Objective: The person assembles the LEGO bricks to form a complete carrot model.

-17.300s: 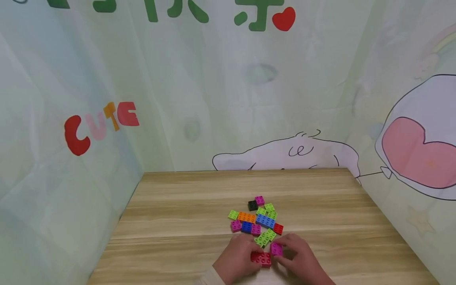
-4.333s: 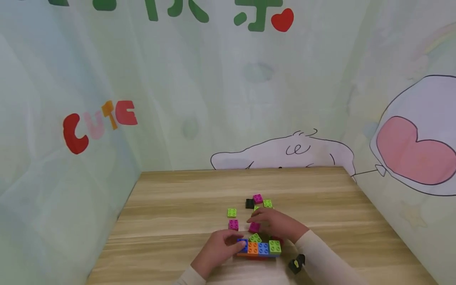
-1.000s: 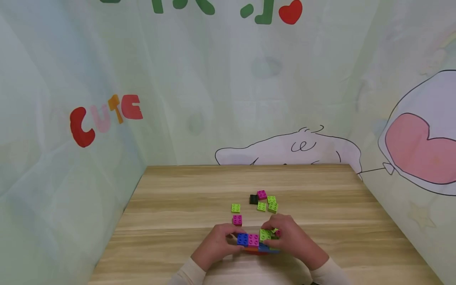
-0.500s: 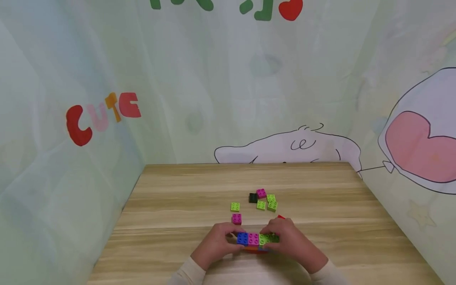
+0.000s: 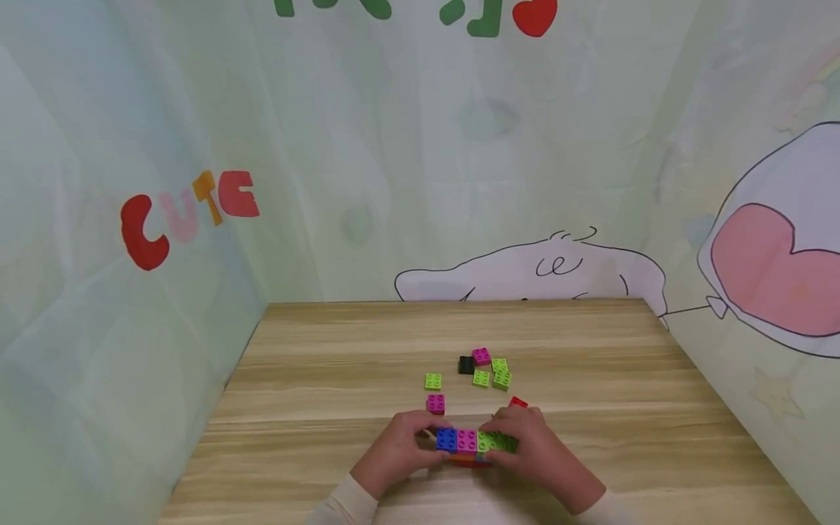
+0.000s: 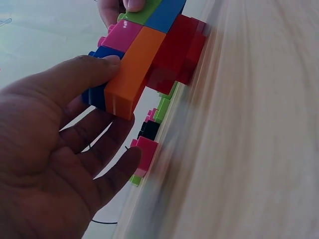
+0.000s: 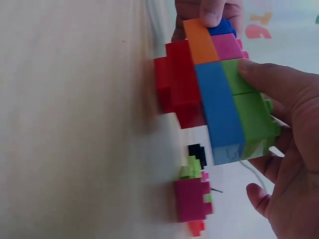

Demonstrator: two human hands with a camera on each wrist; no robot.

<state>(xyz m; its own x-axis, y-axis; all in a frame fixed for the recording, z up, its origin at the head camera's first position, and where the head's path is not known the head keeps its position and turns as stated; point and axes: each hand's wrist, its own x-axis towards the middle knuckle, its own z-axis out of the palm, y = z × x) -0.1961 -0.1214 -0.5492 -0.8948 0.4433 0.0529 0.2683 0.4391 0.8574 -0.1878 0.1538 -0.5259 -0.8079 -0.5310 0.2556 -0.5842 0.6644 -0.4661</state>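
Note:
A stack of toy building bricks stands on the wooden table (image 5: 315,408), between both hands. Its top row has a dark blue brick (image 5: 446,440), a pink brick (image 5: 467,441) and light green bricks (image 7: 255,117). Beneath them lie an orange brick (image 6: 137,64) and a light blue brick (image 7: 219,109), with red bricks (image 6: 172,52) at the bottom. My left hand (image 5: 402,448) pinches the left end, thumb on the dark blue and orange bricks. My right hand (image 5: 545,453) grips the right end, its thumb against a green brick.
Behind the stack lie loose bricks: a pink brick (image 5: 436,403), a green brick (image 5: 433,381), a black brick (image 5: 466,364) and several others. A red brick (image 5: 518,402) shows just beyond my right hand. Printed curtains (image 5: 459,182) enclose the table.
Bricks that lay loose earlier are now joined in the stack. A pink brick has joined the top row. Over the last second the green bricks have levelled at the right end.

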